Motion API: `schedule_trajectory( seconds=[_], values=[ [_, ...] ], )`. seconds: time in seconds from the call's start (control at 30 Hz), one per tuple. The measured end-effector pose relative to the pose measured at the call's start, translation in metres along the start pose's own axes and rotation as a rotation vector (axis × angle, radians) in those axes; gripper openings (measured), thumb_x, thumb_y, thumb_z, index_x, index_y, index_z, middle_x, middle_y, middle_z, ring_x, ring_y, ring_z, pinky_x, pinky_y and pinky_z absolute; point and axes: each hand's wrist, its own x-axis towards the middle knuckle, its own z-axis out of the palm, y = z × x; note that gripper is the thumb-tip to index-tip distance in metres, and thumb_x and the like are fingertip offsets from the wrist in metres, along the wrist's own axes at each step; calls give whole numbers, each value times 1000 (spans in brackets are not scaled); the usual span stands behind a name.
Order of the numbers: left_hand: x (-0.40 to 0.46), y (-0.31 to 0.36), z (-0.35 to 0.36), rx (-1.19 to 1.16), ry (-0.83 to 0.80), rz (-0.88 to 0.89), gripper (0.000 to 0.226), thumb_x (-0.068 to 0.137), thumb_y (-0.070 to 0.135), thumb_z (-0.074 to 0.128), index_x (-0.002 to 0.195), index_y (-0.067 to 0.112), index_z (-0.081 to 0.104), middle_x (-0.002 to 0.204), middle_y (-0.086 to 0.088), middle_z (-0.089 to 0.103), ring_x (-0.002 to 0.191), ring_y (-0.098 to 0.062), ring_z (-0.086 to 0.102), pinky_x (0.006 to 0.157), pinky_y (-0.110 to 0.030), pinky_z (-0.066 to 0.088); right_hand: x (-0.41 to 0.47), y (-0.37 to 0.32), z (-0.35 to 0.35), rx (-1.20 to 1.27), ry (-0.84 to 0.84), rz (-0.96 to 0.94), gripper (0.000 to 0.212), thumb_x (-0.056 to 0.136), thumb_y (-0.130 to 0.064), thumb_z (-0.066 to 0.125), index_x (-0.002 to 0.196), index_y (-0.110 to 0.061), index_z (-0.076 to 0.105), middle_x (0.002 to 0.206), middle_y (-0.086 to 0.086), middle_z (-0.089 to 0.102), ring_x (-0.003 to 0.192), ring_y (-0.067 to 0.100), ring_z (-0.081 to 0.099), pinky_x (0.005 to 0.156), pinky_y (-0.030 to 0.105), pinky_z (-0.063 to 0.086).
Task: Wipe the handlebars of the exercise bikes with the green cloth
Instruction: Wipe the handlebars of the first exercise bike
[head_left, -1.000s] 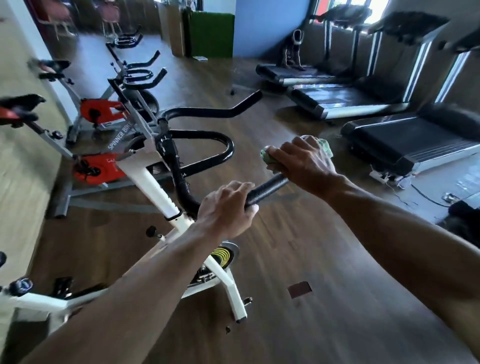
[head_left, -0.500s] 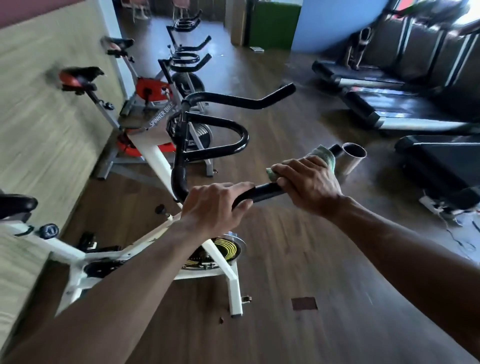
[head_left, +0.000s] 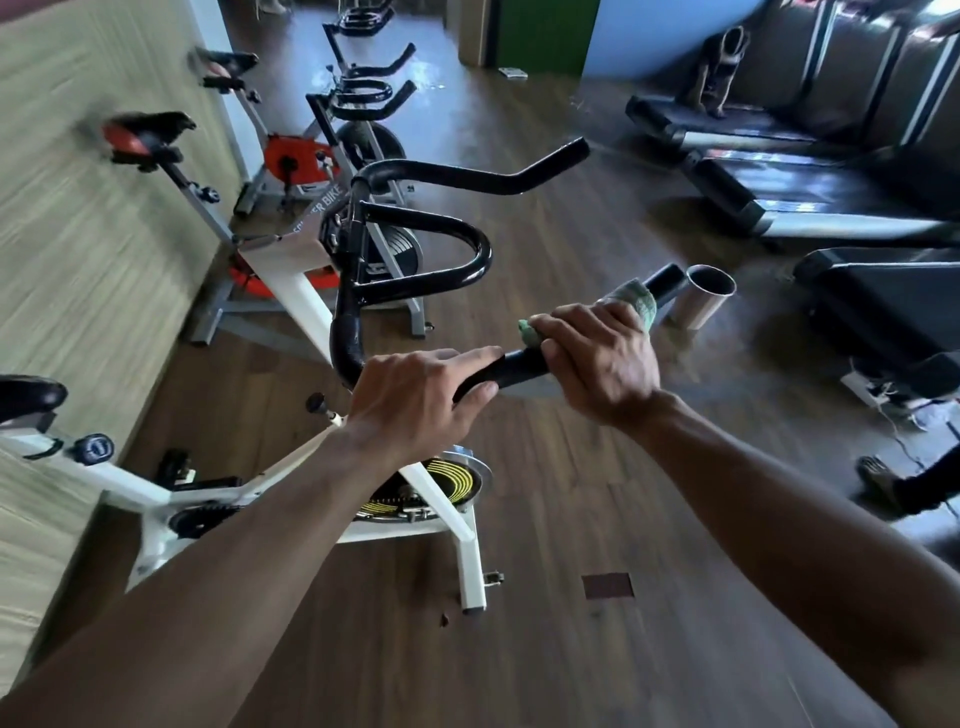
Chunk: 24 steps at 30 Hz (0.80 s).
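While the white exercise bike (head_left: 291, 483) stands on the wooden floor (head_left: 597, 649) near the wall-side edge, its black handlebars (head_left: 415, 239) reach toward the middle of the room. Both hands sit on the nearest bar. The left hand (head_left: 415, 405) curls its fingers (head_left: 467, 397) round the bar, holding it bare. Just beside it, the right hand (head_left: 597, 358) grips the green cloth (head_left: 636, 304) wrapped tight round the same bar (cloth shows at both sides of the fist), short of the bar's tip.
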Motion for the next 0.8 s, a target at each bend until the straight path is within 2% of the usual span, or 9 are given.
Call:
schedule_trajectory(
  seconds=[0.13, 0.23, 0.37, 0.53, 0.63, 0.7, 0.8],
  values=[
    [0, -1, 0, -7, 9, -1, 49, 94, 58, 34, 140, 45, 45, 119, 14, 69, 100, -18, 68, 77, -34, 50, 6, 33, -15, -114, 7, -114, 28, 102, -31, 47, 110, -17, 70, 101, 3, 71, 88, 28, 67, 84, 43, 47],
    [0, -1, 1, -16, 4, -8, 50, 93, 60, 33, 139, 46, 45, 121, 15, 67, 102, -18, 68, 76, -34, 49, 6, 37, -15, -192, 74, -14, 26, 101, -33, 49, 103, -19, 71, 95, 2, 70, 87, 28, 66, 89, 44, 45],
    [0, -1, 3, -7, 10, -11, 49, 92, 60, 33, 139, 48, 44, 122, 17, 67, 103, -18, 67, 77, -36, 51, -1, 0, 3, -96, 80, 85, 27, 101, -33, 47, 106, -20, 70, 98, 1, 69, 91, 27, 65, 91, 44, 42],
    [-1, -2, 2, -21, 21, 18, 47, 94, 58, 36, 139, 47, 45, 118, 16, 68, 99, -18, 68, 74, -35, 51, 0, 23, -9, -127, 45, -43, 27, 101, -33, 48, 110, -19, 69, 99, 3, 69, 91, 28, 65, 91, 44, 43],
    [-1, -2, 2, -35, 17, 9, 48, 93, 59, 35, 139, 48, 45, 116, 16, 69, 99, -17, 68, 75, -36, 53, 6, 38, -15, -190, 111, 30, 26, 101, -33, 50, 104, -20, 71, 94, 3, 69, 90, 29, 64, 94, 45, 42],
    [-2, -2, 3, -42, 18, -2, 48, 92, 59, 36, 138, 49, 46, 116, 17, 69, 100, -17, 67, 76, -37, 54, 3, 24, -8, -164, 139, 108, 26, 100, -35, 49, 103, -22, 72, 94, 2, 68, 91, 29, 63, 95, 45, 40],
    [-1, 0, 3, -44, 24, -7, 47, 90, 59, 37, 136, 49, 48, 117, 17, 68, 102, -19, 67, 76, -37, 53, -8, -7, 8, -58, 128, 160, 28, 101, -36, 47, 110, -24, 71, 103, 1, 67, 98, 28, 62, 98, 45, 37]
  ],
)
